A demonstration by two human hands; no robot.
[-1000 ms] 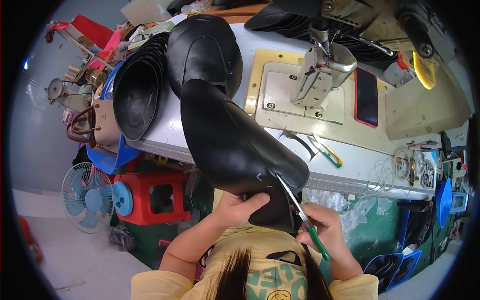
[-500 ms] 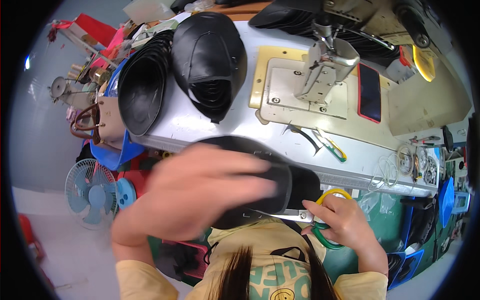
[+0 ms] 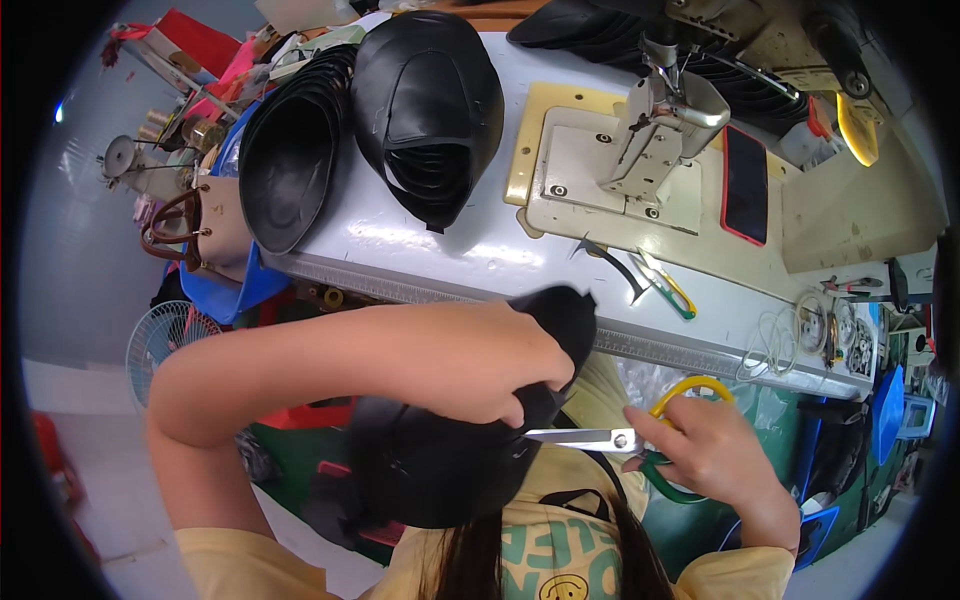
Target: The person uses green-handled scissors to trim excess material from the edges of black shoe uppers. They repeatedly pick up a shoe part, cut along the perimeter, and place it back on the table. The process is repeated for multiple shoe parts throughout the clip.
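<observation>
My left hand (image 3: 515,365) is closed on a black leather-like piece (image 3: 440,475), gripping it near its upper right end. The piece hangs folded over my lap, in front of the table edge, and my forearm hides part of it. In my right hand (image 3: 705,445) is a pair of scissors (image 3: 585,439) with one yellow and one green handle loop. Their blades point left and look nearly closed, the tips at the piece's edge just below my left fingers. Whether they touch the piece I cannot tell.
Beyond the table edge stand two stacks of black curved pieces (image 3: 425,95) (image 3: 290,170). A sewing machine (image 3: 650,140) is at the back right, with a phone (image 3: 745,185) beside it. Thread snips (image 3: 665,283) and a curved black tool (image 3: 615,265) lie near the front. A fan (image 3: 165,350) stands left.
My left hand has moved right and closed on the black piece, which is now turned and folded. The scissors have shifted slightly right and stay in my right hand.
</observation>
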